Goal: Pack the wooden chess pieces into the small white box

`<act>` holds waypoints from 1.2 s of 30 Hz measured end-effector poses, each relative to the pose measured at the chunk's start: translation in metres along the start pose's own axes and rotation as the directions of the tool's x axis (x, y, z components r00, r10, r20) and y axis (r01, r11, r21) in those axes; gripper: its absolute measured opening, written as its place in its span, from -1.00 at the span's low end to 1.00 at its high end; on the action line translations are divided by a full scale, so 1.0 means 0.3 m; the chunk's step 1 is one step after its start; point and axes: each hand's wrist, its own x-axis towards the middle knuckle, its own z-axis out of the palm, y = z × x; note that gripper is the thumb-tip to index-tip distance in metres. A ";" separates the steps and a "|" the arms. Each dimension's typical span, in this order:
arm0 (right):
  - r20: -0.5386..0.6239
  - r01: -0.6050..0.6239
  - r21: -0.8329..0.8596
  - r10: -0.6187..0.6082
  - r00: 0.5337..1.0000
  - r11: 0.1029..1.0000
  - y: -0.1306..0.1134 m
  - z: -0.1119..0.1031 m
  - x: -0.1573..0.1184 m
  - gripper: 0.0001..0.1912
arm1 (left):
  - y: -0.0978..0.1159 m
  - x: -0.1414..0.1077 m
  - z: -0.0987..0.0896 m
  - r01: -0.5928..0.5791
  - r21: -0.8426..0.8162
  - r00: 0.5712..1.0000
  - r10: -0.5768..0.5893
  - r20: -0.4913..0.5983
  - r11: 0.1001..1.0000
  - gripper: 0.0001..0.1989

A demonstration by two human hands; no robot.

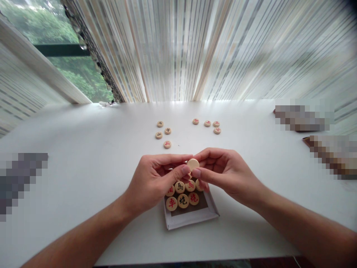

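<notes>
A round wooden piece (pixel 193 164), its blank side showing, is pinched between my left hand (pixel 158 178) and my right hand (pixel 225 171). Both hands hover over the upper part of a shallow white-rimmed box (pixel 192 217). Inside it lie several round xiangqi pieces with red or black characters, among them a red one (pixel 171 203) at the lower left, a black one (pixel 183 201) beside it and another red one (pixel 193 198). My fingers hide the box's far part.
Beyond my hands, loose pieces lie on the white table (pixel 111 141): a left group with a red piece (pixel 167 144), and a right group of red pieces (pixel 207 123). Blurred objects sit at both sides. A striped curtain (pixel 173 52) hangs behind.
</notes>
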 end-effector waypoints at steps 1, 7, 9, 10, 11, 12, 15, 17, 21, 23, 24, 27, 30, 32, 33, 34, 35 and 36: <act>-0.008 0.002 -0.014 -0.002 1.000 1.000 0.000 0.001 0.000 -0.60 | 0.001 0.000 -0.001 -0.007 0.023 1.000 0.007 -0.001 1.000 -0.79; -0.051 0.050 -0.105 -0.056 0.997 0.993 0.007 0.004 -0.003 -0.61 | 0.002 -0.004 0.002 0.000 0.060 1.000 -0.001 0.012 0.998 -0.80; -0.048 0.073 -0.132 -0.080 0.996 0.989 0.007 0.004 -0.006 -0.64 | 0.001 -0.005 0.005 0.019 0.032 1.000 -0.019 0.009 0.999 -0.82; -0.044 0.085 -0.150 -0.093 0.995 0.985 0.006 0.004 -0.007 -0.65 | 0.000 -0.005 0.006 0.022 0.022 1.000 -0.022 0.012 1.000 -0.83; -0.040 0.098 -0.169 -0.106 0.994 0.981 0.005 0.004 -0.008 -0.67 | -0.001 -0.005 0.006 0.023 0.016 1.000 -0.023 0.014 1.000 -0.85; -0.036 0.109 -0.189 -0.118 0.992 0.976 0.003 0.004 -0.009 -0.68 | -0.002 -0.006 0.006 0.024 0.012 1.000 -0.024 0.018 1.000 -0.86; -0.028 0.133 -0.245 -0.144 0.989 0.961 -0.001 0.002 -0.010 -0.68 | -0.003 -0.008 0.006 0.026 0.005 0.999 -0.026 0.030 1.000 -0.88; -0.030 0.134 -0.272 -0.148 0.989 0.953 -0.002 0.001 -0.010 -0.67 | -0.005 -0.010 0.008 0.025 -0.015 0.999 -0.025 0.034 1.000 -0.86; -0.023 0.136 -0.283 -0.148 0.989 0.949 -0.004 -0.002 -0.010 -0.68 | -0.009 -0.011 0.012 0.047 -0.065 0.998 -0.044 0.049 0.997 -0.76; -0.016 0.134 -0.275 -0.144 0.989 0.952 -0.006 -0.003 -0.010 -0.69 | -0.009 -0.011 0.012 0.054 -0.079 0.997 -0.050 0.057 0.995 -0.75; -0.015 0.129 -0.270 -0.138 0.990 0.954 -0.007 -0.003 -0.009 -0.70 | -0.009 -0.011 0.012 0.054 -0.080 0.997 -0.049 0.058 0.995 -0.75; -0.013 0.115 -0.241 -0.122 0.992 0.964 -0.008 -0.001 -0.008 -0.71 | -0.007 -0.009 0.011 0.046 -0.067 0.998 -0.043 0.044 0.997 -0.78; -0.001 0.111 -0.186 -0.113 0.994 0.976 -0.001 0.000 -0.005 -0.69 | -0.004 -0.007 0.012 0.040 -0.067 0.999 -0.038 0.026 0.997 -0.80; 0.010 0.104 -0.143 -0.103 0.995 0.984 0.008 -0.001 -0.004 -0.65 | -0.002 -0.006 0.012 0.042 -0.078 0.999 -0.041 0.021 0.996 -0.82; 0.015 0.099 -0.128 -0.098 0.995 0.987 0.013 -0.003 -0.004 -0.64 | -0.001 -0.005 0.012 0.045 -0.085 0.999 -0.043 0.020 0.995 -0.83; 0.019 0.095 -0.118 -0.094 0.995 0.988 0.017 -0.004 -0.004 -0.63 | -0.001 -0.004 0.011 0.050 -0.093 0.999 -0.048 0.019 0.994 -0.83; 0.022 0.094 -0.113 -0.092 0.996 0.989 0.021 -0.006 -0.004 -0.61 | -0.001 -0.003 0.011 0.054 -0.103 0.998 -0.052 0.019 0.993 -0.83; 0.021 0.093 -0.112 -0.091 0.996 0.989 0.023 -0.007 -0.004 -0.61 | -0.001 -0.002 0.010 0.058 -0.114 0.998 -0.057 0.019 0.992 -0.83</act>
